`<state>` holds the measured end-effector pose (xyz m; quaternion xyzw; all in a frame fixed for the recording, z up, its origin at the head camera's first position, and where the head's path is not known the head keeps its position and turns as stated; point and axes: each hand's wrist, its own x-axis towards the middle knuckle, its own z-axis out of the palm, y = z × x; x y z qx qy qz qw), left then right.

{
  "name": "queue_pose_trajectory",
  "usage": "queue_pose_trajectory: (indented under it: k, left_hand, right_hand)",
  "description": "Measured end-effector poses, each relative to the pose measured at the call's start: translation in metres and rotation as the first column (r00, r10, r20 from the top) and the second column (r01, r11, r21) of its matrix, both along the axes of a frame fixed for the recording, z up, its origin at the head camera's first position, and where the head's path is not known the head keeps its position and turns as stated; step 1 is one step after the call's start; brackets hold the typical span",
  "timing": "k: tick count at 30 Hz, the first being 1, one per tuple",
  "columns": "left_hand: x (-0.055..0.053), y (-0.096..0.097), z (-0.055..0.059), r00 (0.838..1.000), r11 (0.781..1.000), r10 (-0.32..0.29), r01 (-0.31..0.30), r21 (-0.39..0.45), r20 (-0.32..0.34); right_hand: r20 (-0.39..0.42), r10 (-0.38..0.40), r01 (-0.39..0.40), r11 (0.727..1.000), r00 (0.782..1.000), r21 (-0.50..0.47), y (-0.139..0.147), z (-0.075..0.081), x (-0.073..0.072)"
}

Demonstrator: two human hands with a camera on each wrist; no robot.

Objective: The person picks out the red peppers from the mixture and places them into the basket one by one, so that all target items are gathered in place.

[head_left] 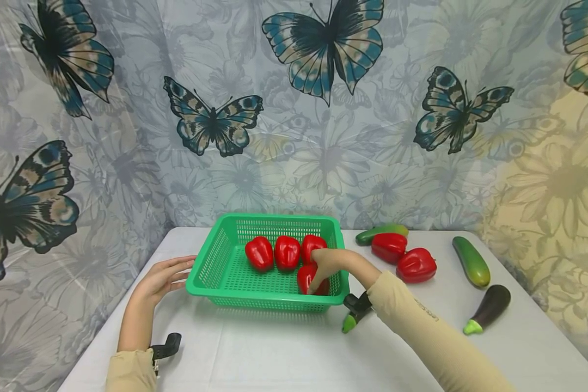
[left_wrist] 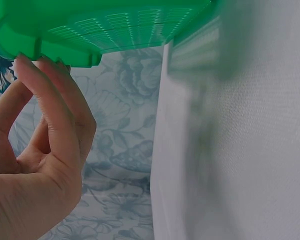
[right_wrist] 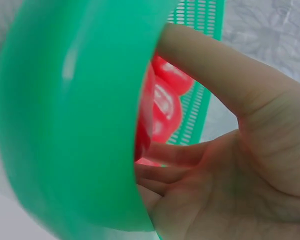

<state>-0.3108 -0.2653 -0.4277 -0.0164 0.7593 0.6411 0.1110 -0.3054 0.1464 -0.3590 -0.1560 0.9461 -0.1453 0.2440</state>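
A green perforated plastic basket (head_left: 267, 297) stands on the white table with several red bell peppers inside. Three of them sit in a row, among them the leftmost pepper (head_left: 259, 254). My right hand (head_left: 326, 265) reaches over the basket's right side and grips a red bell pepper (head_left: 304, 279) in the front right corner, thumb on one side and fingers on the other. In the right wrist view the basket's rim (right_wrist: 75, 125) hides much of that pepper. My left hand (head_left: 160, 279) is at the basket's left side, its extended fingertips touching the rim (left_wrist: 65, 57).
Right of the basket lie two red bell peppers (head_left: 389, 247) (head_left: 416, 265) and a green zucchini (head_left: 382, 234). Farther right are another zucchini (head_left: 472, 262) and an eggplant (head_left: 491, 306). A green-tipped vegetable (head_left: 350, 323) lies partly hidden under my right wrist. Patterned cloth (head_left: 299, 179) hangs behind the table.
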Motion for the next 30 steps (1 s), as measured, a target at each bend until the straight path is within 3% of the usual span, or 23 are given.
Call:
queue_pose_trajectory:
  k: [14, 24, 30]
  left_hand:
    - [0.002, 0.0, -0.001, 1.0, 0.999, 0.006, -0.006, -0.033, -0.007]
    - [0.003, 0.0, 0.001, 1.0, 1.0, 0.009, -0.009, -0.017, -0.006]
    - [0.001, 0.0, -0.001, 1.0, 1.0, 0.014, -0.014, -0.025, -0.011]
  right_hand:
    - [-0.05, 0.001, -0.011, 0.978, 0.999, -0.209, 0.019, 0.005, 0.007]
    - [-0.097, -0.097, 0.048, 0.91, 0.991, -0.412, 0.038, 0.006, 0.018]
    - [-0.156, -0.115, 0.019, 0.859, 0.981, -0.511, 0.055, 0.009, 0.024]
